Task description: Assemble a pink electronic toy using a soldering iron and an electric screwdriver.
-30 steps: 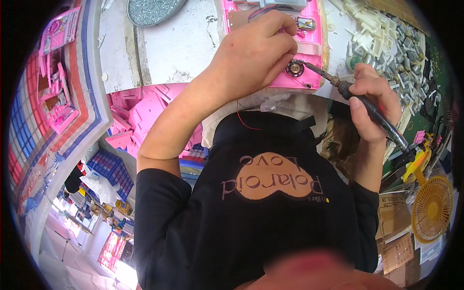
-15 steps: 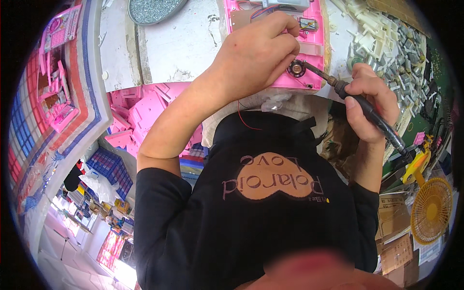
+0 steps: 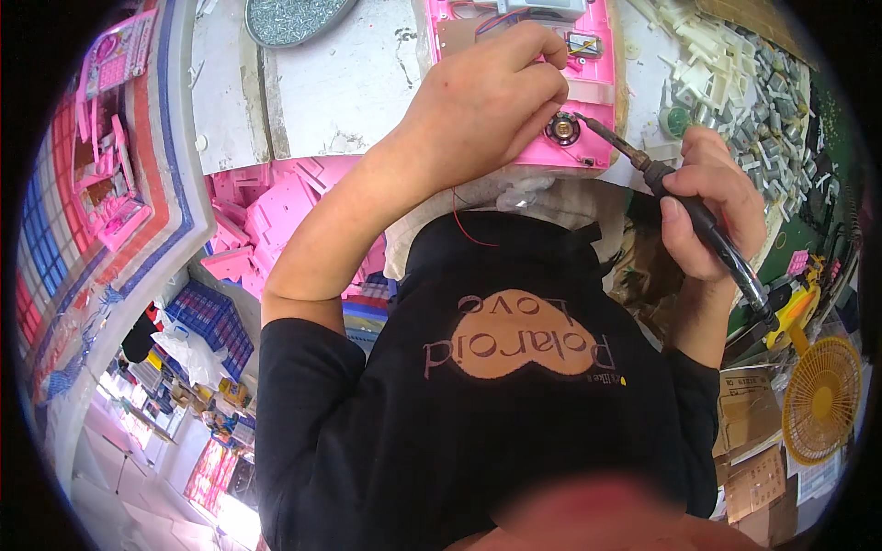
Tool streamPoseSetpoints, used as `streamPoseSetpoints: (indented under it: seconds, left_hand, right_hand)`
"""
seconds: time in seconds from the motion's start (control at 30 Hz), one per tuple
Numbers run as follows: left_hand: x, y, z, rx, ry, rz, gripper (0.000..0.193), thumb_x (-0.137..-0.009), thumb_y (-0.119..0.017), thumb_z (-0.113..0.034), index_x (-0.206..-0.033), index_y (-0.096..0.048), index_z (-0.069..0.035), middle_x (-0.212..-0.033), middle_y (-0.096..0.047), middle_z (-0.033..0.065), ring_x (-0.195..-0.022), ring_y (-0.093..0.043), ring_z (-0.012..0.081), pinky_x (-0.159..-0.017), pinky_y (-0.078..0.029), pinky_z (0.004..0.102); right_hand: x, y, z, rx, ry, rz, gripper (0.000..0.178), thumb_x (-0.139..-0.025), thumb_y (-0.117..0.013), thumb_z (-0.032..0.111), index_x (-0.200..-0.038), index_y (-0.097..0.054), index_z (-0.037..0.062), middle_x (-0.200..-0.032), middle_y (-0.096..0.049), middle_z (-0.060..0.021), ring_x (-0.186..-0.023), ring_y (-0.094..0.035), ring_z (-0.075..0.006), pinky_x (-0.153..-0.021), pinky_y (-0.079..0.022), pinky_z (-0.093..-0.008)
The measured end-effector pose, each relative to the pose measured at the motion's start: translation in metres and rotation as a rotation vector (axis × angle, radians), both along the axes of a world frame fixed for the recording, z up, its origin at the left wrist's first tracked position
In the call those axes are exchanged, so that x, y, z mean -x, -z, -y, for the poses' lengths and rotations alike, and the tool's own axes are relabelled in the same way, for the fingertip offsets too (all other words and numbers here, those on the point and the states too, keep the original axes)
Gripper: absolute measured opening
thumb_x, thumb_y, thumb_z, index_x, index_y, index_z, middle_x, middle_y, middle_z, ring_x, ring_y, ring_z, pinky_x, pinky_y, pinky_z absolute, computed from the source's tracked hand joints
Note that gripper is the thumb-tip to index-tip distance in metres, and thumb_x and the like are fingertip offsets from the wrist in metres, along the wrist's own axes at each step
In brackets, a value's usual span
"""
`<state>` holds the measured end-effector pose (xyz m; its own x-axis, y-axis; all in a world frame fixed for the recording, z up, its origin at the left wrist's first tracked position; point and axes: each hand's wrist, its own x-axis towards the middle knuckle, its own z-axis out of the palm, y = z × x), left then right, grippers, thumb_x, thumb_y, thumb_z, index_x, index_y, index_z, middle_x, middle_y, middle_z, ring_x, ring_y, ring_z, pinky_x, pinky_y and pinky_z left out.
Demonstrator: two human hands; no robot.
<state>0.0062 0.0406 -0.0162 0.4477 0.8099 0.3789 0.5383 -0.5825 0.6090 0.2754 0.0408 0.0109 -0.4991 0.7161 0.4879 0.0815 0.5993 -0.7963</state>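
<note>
My right hand (image 3: 715,207) is wrapped round the dark handle of a soldering iron (image 3: 703,220), which slants up and to the left. Its thin tip ends at the upper right rim of a small round black speaker (image 3: 562,129); whether they touch is hard to tell. The speaker lies in the near part of a pink plastic housing (image 3: 588,158). Over the housing's left side, my left hand (image 3: 496,96) is closed, fingertips bent together near the speaker, and what they pinch is hidden. A thin red wire (image 3: 464,225) hangs below that wrist.
A round dish of small screws (image 3: 294,18) stands at the far left. White plastic parts (image 3: 717,64) and small metal motors (image 3: 781,129) are heaped on the right. Pink plastic pieces (image 3: 271,216) pile up below the table edge, left. A yellow fan (image 3: 820,401) is at lower right.
My right hand has shifted slightly right and down with the soldering iron, whose tip has moved a little at the speaker's edge. The left hand has stayed almost still.
</note>
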Motion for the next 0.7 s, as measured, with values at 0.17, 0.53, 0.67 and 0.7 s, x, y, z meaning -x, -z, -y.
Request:
streamPoseSetpoints:
  seconds: [0.17, 0.53, 0.67, 0.7]
  left_hand:
    - [0.0, 0.0, 0.001, 0.004, -0.004, -0.008, 0.01, -0.086, -0.073, -0.011, -0.092, -0.066, -0.007, -0.107, -0.063, 0.0055, -0.094, -0.067, 0.027, -0.076, -0.055, 0.0382]
    - [0.0, 0.0, 0.001, 0.005, -0.004, -0.004, 0.01, -0.086, -0.074, -0.011, -0.092, -0.067, -0.008, -0.108, -0.063, 0.0054, -0.096, -0.067, 0.0266, -0.077, -0.056, 0.0378]
    - [0.0, -0.001, 0.0, 0.027, 0.003, -0.005, 0.01, -0.085, -0.074, -0.011, -0.093, -0.067, -0.008, -0.109, -0.063, 0.0055, -0.096, -0.067, 0.0268, -0.078, -0.056, 0.038]
    - [0.0, -0.002, 0.0, 0.035, 0.005, -0.006, 0.01, -0.085, -0.074, -0.011, -0.093, -0.068, -0.007, -0.109, -0.063, 0.0056, -0.096, -0.067, 0.0268, -0.078, -0.056, 0.0381]
  right_hand:
    - [0.003, 0.001, 0.0, 0.034, -0.013, 0.002, 0.022, -0.071, -0.073, 0.0, -0.091, -0.068, -0.0016, -0.07, -0.059, -0.0076, -0.059, -0.051, -0.0233, -0.061, -0.042, -0.0356]
    - [-0.001, 0.002, 0.004, 0.163, 0.053, 0.01, 0.019, -0.074, -0.071, -0.001, -0.092, -0.067, -0.0032, -0.069, -0.055, -0.0058, -0.062, -0.048, -0.0186, -0.065, -0.041, -0.0338]
    - [-0.011, 0.001, 0.004, 0.145, 0.05, -0.068, 0.019, -0.078, -0.069, -0.001, -0.096, -0.065, -0.0052, -0.073, -0.056, -0.007, -0.067, -0.048, -0.0187, -0.078, -0.044, -0.038]
    - [-0.014, -0.002, 0.004, 0.153, 0.045, -0.073, 0.021, -0.079, -0.07, 0.001, -0.098, -0.065, -0.005, -0.075, -0.057, -0.008, -0.068, -0.048, -0.0197, -0.083, -0.045, -0.0423]
